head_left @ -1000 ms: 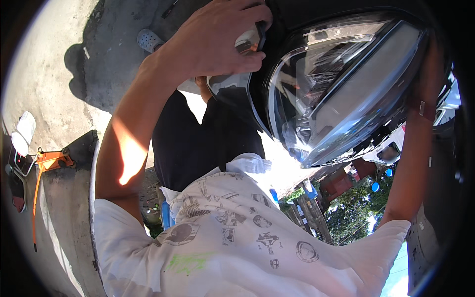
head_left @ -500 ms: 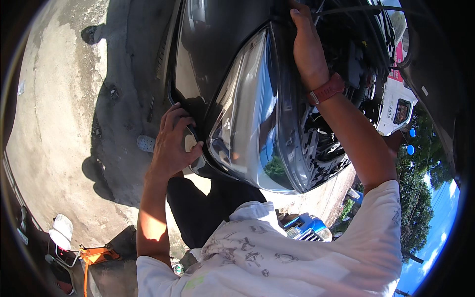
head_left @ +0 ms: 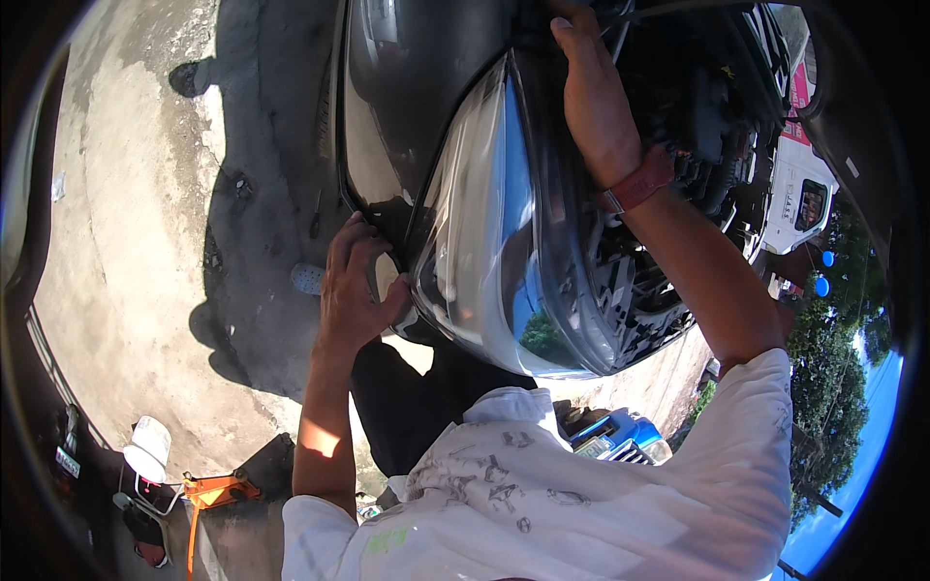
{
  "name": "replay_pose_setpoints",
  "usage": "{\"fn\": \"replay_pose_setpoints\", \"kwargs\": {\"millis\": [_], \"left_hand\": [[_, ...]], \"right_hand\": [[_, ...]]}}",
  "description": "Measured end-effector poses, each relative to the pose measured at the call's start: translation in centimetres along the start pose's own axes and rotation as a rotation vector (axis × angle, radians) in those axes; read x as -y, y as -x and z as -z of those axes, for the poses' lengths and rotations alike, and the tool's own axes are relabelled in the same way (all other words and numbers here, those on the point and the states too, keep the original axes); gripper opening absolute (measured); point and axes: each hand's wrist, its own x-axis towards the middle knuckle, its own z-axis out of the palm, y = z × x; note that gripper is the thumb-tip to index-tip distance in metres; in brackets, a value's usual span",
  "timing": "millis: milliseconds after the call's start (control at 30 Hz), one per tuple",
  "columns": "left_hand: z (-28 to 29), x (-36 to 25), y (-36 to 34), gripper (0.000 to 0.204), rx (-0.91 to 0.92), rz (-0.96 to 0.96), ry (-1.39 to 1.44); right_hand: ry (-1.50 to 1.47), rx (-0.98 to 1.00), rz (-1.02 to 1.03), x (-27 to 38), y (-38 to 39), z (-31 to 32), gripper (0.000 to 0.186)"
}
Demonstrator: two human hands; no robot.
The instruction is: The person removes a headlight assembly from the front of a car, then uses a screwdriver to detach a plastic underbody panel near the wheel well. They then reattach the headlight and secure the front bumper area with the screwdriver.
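Steadying the car panel (head_left: 417, 97), apparently: left grip (head_left: 351, 281) half-curled around its edge, right grip (head_left: 599, 111) unclear; next likely needs even pressure.

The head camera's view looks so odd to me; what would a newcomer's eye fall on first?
Probably the big, glossy car headlight just above the middle, reflecting blue sky, with the person's left hand at the bodywork edge to its left and the right hand at its upper right. Next, perhaps, the red wristband on the right wrist and the bright orange, long-handled object at the lower left.
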Motion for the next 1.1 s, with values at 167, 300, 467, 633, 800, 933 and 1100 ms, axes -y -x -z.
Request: {"fn": "replay_pose_setpoints", "kwargs": {"millis": [167,300,467,633,800,933,1100], "left_hand": [[-1.3,1.8,2.2,0.041,-0.276,0.076,0.069],[-2.4,4.1,4.2,0.037,-0.455,0.374,0.394],[-2.6,4.6,6.1,0.038,-0.483,0.692,0.562],[-3.9,3.4,6.1,0.036,-0.453,0.622,0.614],[-5.9,4.5,7.8,0.036,-0.384,0.665,0.645],[-8.2,9.5,12.0,0.033,-0.291,0.868,0.65],[-9.3,17.6,22.2,0.044,-0.158,1.206,0.431]], "right_hand": [[-0.594,0.031,-0.286,1.2,0.1,0.3,0.041],[-0.65,0.038,-0.35,1.1,-0.7,0.1,0.039],[-0.79,0.001,-0.351,1.3,-0.7,-0.5,0.04],[-0.489,0.075,-0.415,0.9,-0.5,0.9,0.054],[-0.403,0.042,-0.474,0.3,-0.3,1.8,0.051],[-0.406,0.042,-0.575,1.6,-0.2,1.8,0.057],[-0.438,0.009,-0.609,3.2,-0.5,1.7,0.062]]}}
